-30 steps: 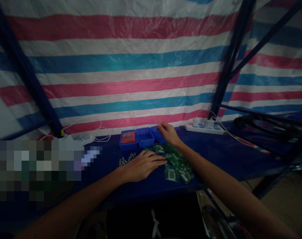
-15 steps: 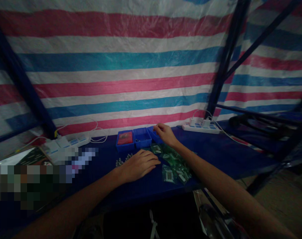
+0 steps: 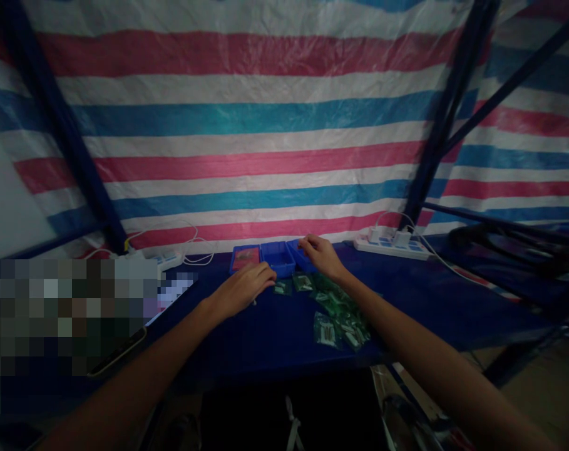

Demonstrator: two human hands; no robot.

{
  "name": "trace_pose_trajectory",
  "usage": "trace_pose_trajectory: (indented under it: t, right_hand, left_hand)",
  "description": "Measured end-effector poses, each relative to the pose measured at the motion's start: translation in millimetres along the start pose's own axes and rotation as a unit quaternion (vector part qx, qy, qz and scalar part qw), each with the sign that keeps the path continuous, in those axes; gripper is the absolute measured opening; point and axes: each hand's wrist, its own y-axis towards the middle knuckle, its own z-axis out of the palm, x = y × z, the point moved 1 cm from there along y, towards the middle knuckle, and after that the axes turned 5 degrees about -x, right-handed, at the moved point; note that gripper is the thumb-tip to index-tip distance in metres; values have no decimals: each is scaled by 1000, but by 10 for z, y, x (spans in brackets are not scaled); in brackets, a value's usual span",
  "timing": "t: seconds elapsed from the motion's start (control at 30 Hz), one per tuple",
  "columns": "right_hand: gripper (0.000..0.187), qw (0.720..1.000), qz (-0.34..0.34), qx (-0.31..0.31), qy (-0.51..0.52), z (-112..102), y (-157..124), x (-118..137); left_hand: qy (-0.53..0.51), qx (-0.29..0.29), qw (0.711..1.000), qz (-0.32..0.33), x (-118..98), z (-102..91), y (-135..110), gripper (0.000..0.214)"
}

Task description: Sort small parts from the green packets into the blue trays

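Observation:
My left hand [image 3: 244, 289] is low over the blue table, just in front of the blue bin with the red packet [image 3: 245, 257]. Its fingers are bent and held together; what they hold, if anything, is hidden. A small clear bag [image 3: 282, 287] lies beside its fingertips. My right hand [image 3: 322, 257] hovers at the right blue bin [image 3: 295, 248], thumb and fingers pinched, their contents too small to make out. Between the two is the middle blue bin [image 3: 277, 255]. Under my right forearm lies a pile of green-tinted plastic bags [image 3: 333, 297], and nearer me a bag with small metal parts [image 3: 325, 331].
A white power strip [image 3: 392, 246] with plugs and cables stands at the back right. Another power strip [image 3: 169, 260] and a loose white cable [image 3: 199, 257] are at the back left. Blue metal posts [image 3: 427, 163] frame the striped tarp [image 3: 246, 125].
My left hand has lifted and moved up and left towards the bins, its fingers now more bent. The small bag beside it has come into view. My right hand stays pinched at the right bin.

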Motion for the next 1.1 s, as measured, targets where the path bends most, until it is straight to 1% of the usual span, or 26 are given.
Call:
trace_pose_trajectory:
  t: [0.07, 0.1, 0.17, 0.23, 0.33, 0.5, 0.67, 0.87, 0.93, 1.0, 1.03, 1.1]
  right_hand:
    - [36, 1000, 6, 3, 0, 5, -4, -12]
    - [36, 1000, 8, 4, -1, 8, -6, -17]
    - [36, 1000, 11, 7, -3, 11, -6, -25]
    - [36, 1000, 12, 7, -5, 11, -4, -32]
    - [37, 1000, 10, 9, -7, 12, 5, -48]
    - [37, 1000, 2, 11, -11, 15, 9, -60]
    - [36, 1000, 2, 9, -6, 15, 5, -27]
    - [34, 1000, -4, 5, -6, 5, 2, -13]
    - [35, 1000, -7, 6, -9, 2, -1, -12]
    - [35, 1000, -12, 8, -10, 1, -3, -10]
    - [35, 1000, -13, 9, -11, 2, -3, -8]
    - [35, 1000, -12, 9, -11, 5, -2, -9]
  left_hand:
    - [23, -11, 999, -19, 165, -63, -49, 24]
    - [31, -6, 999, -28, 235, -85, -76, 23]
    - [47, 19, 998, -26, 333, -109, -128, 24]
    - [70, 50, 996, -19, 375, -114, -170, 26]
    - [89, 81, 992, -27, 357, -103, -204, 28]
    - [109, 134, 983, -63, 267, -59, -211, 24]
    - [144, 150, 975, -75, 221, -53, -209, 20]
    - [155, 160, 971, -92, 180, -41, -194, 23]
    - [164, 151, 969, -106, 163, -87, -177, 25]
    - [157, 128, 971, -130, 152, -179, -160, 28]
    - [138, 121, 973, -143, 150, -235, -154, 29]
    - [72, 141, 973, -169, 156, -341, -153, 36]
